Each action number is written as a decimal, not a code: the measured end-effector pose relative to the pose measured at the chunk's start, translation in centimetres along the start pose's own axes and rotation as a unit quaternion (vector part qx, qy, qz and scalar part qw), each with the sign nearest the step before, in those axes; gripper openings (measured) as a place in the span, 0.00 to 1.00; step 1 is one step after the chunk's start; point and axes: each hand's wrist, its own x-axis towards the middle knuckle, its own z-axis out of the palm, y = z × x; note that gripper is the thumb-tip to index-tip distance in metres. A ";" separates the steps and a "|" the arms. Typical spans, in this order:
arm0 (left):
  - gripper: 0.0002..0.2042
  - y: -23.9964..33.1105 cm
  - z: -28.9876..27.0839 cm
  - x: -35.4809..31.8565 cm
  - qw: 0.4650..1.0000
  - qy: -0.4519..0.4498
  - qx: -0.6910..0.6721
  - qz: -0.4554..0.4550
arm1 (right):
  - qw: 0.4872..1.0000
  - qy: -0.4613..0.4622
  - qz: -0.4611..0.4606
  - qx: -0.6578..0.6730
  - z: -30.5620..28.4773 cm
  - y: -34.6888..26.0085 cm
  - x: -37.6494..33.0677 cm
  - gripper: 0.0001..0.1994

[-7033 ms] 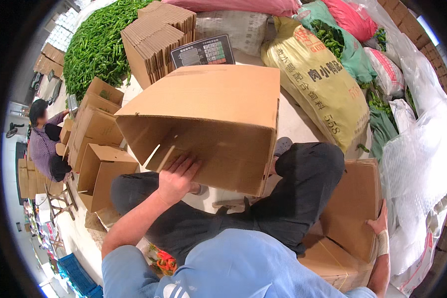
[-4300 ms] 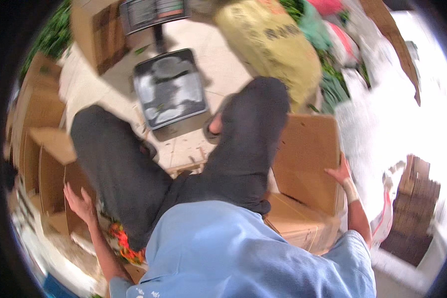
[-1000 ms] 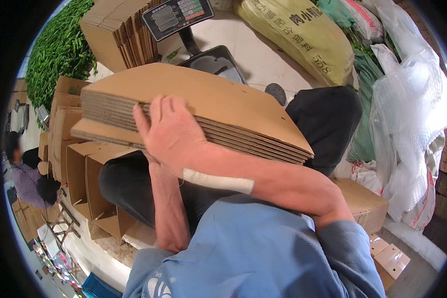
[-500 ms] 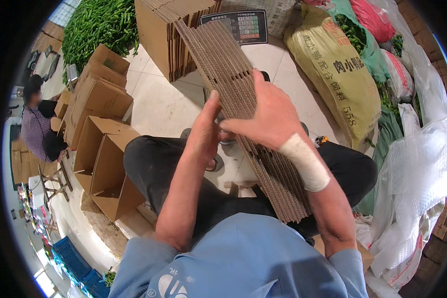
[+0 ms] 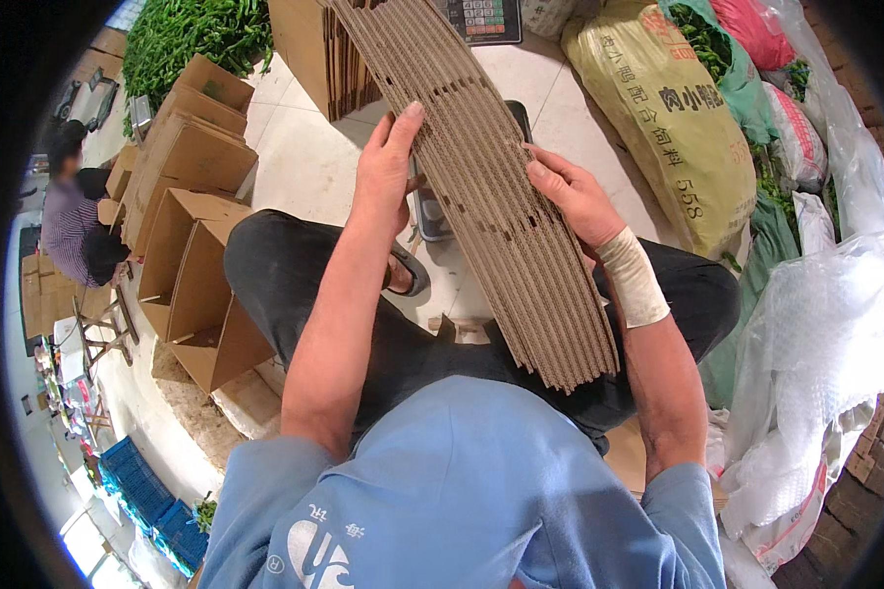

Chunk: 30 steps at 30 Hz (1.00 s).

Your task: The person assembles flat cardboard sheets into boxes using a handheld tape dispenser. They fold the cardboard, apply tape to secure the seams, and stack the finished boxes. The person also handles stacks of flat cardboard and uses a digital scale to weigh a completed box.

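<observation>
Head view: a stack of flattened cardboard (image 5: 501,226) is held slanting above the tiled floor (image 5: 304,167), corrugated edges up.
Its left side is gripped by the left hand (image 5: 383,172), thumb uppermost; its right side is clasped by the right hand (image 5: 575,201), fingers curled. Opened boxes (image 5: 201,280) are seen beside the left leg (image 5: 285,275).

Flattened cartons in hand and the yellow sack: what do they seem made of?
Flattened cartons: matte brown corrugated cardboard, shown by the fluted edges. Yellow sack: probably woven plastic with a slight sheen, judging by its creases, though the weave isn't clear.
</observation>
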 end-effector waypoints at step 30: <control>0.39 -0.4 -1.5 1.2 0.995 -0.018 -0.001 0.098 | 0.861 0.069 -0.128 -0.487 3.7 -5.7 -10.8 0.54</control>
